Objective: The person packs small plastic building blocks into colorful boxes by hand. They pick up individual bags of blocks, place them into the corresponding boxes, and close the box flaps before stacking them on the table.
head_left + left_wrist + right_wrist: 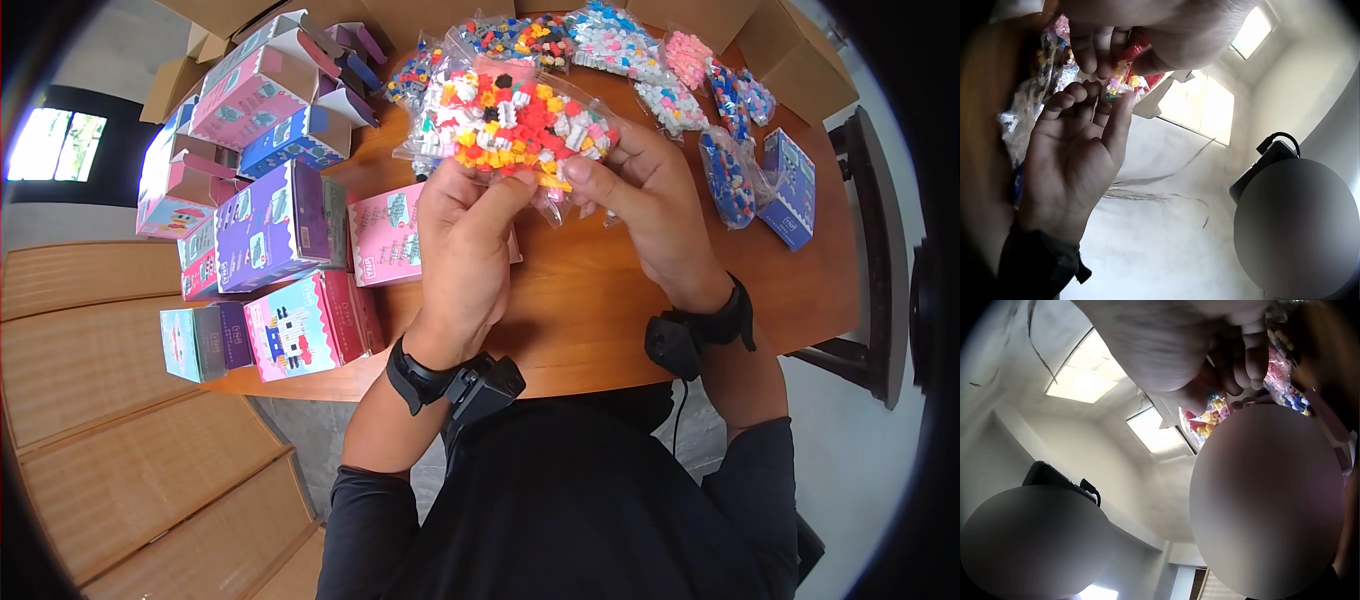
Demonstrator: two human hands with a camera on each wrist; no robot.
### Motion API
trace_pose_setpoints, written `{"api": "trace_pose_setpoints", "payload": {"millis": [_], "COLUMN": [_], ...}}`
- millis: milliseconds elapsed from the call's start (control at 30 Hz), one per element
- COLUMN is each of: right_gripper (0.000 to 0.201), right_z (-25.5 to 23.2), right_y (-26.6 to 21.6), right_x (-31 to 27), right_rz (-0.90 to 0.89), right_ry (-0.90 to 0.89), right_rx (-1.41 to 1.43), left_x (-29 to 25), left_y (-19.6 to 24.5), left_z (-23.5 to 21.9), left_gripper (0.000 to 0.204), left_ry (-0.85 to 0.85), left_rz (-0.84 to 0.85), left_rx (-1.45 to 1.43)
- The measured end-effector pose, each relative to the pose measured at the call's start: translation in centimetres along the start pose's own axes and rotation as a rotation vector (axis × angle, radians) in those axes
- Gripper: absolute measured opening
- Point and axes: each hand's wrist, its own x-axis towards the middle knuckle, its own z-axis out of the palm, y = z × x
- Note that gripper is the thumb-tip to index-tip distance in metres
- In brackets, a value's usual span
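Observation:
Both hands hold up a clear plastic bag (530, 125) filled with small red, yellow, white and black toy building blocks. My left hand (465, 245) pinches its lower left edge, thumb on the front face and fingers behind. On the lower right edge, my right hand (655, 205) grips in the same way, its thumb pressing the plastic. In the left wrist view the left hand (1166, 31) is at the top and the right hand (1072, 156) faces it, with part of the bag between their fingertips. The right wrist view shows the right hand (1166, 350) close up beside the bag's blocks.
Several printed boxes, among them a purple box (270, 225) and a pink box (385, 235), stand on the left of the wooden table (590, 310). More block bags, such as a blue one (728, 180), lie behind and right, near a blue box (790, 190). Open cardboard cartons (800, 65) line the back.

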Motion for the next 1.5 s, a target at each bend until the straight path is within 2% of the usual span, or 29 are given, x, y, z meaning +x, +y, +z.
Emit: {"api": "trace_pose_setpoints", "payload": {"millis": [133,333,533,633,833,1033,1133,1233,1433,1500], "right_gripper": [0.024,0.026,0.030,0.033,0.036,0.036,0.036,0.036,0.037,0.037], "right_z": [-0.6,-0.8,-0.4,-0.4,0.0,-0.5,-0.3,-0.2,0.1,0.1], "right_y": [0.0,-0.6,-0.1,-0.2,-0.6,0.1,-0.2,-0.2,-0.2,0.1], "right_x": [0.1,-0.1,-0.1,-0.1,-0.3,0.0,-0.1,-0.1,-0.2,-0.3], "right_rz": [0.024,0.091,-0.005,-0.027,-0.058,-0.108,-0.107,-0.118,-0.166,-0.163], "right_ry": [-0.005,-0.040,-0.014,-0.021,-0.020,-0.074,-0.045,-0.023,-0.026,-0.021], "right_rx": [0.089,0.143,0.149,0.139,0.136,0.113,0.086,0.099,0.069,0.072], "left_x": [0.2,0.2,0.2,0.1,0.1,0.1,-0.1,-0.2,-0.1,-0.4], "left_y": [0.2,-0.3,-0.5,-0.4,0.0,-0.4,0.0,-0.5,-1.6,-1.3], "left_z": [1.4,0.8,1.1,0.5,0.8,0.6,1.3,0.1,-0.2,0.5], "left_gripper": [0.025,0.030,0.037,0.036,0.035,0.015,0.008,0.016,0.013,0.012], "left_ry": [0.034,-0.055,-0.010,0.005,0.010,0.017,0.048,-0.078,-0.068,-0.002], "left_rz": [0.028,0.092,0.131,0.131,0.108,-0.030,-0.089,-0.096,0.064,0.047], "left_rx": [-0.047,-0.009,0.021,0.108,0.014,-0.124,-0.105,-0.046,0.040,0.033]}}
